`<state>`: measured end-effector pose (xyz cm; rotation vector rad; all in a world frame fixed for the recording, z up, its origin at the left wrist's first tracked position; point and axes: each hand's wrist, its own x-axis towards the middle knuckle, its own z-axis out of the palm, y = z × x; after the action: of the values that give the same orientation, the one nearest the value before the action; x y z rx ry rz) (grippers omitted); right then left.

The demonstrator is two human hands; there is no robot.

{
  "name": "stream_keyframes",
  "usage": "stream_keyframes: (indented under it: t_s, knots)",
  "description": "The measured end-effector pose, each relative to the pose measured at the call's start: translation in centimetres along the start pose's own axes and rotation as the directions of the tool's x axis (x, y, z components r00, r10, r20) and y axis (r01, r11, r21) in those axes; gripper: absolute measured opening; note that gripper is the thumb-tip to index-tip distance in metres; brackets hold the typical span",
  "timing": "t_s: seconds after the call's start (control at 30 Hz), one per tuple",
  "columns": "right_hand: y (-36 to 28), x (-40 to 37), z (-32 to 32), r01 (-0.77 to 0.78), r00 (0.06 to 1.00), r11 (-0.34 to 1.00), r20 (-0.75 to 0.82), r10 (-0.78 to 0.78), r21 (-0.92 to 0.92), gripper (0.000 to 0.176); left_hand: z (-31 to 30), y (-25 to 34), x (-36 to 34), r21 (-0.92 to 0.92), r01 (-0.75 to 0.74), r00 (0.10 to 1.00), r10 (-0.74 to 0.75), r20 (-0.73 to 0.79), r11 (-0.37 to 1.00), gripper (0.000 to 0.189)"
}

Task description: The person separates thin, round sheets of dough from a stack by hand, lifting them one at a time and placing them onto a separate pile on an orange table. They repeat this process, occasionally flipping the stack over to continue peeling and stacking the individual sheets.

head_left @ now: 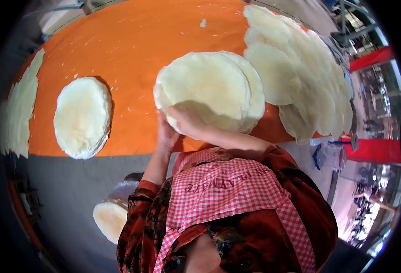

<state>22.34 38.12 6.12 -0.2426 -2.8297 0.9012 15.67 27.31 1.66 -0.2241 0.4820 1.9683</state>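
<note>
A stack of thin, pale round flatbread sheets (205, 82) lies on the orange table in front of me, its layers slightly fanned to the right. My left hand (166, 133) is at the stack's near left edge, with its fingers against the rim and partly hidden. Across the front of the stack reaches my right hand (186, 121), its fingers curled at the same edge close to the left hand. Both hands seem closed on the edge of the sheets; how many layers they hold cannot be seen.
Another round stack (82, 116) sits to the left at the front edge of the orange table (132, 50). Overlapping sheets (296, 73) spread over the right end, and more sheets (21, 107) lie far left. Below the table is a wrapped stack (112, 218).
</note>
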Motion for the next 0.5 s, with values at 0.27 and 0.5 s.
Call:
stream_keyframes:
  t_s: [0.27,0.5]
  knots:
    - [-0.1,-4.5,-3.8,0.178,0.984,0.984,0.022,-0.178,0.018,0.017,0.9,0.2,0.0,0.342,0.026,0.993,0.014,-0.115,0.939,0.053]
    - [5.5,-16.8,-11.0,-0.805,0.593,0.353,0.614,0.522,0.477,0.028,8.2,0.3,0.2,0.335,0.041,0.973,0.040,-0.229,0.941,0.035]
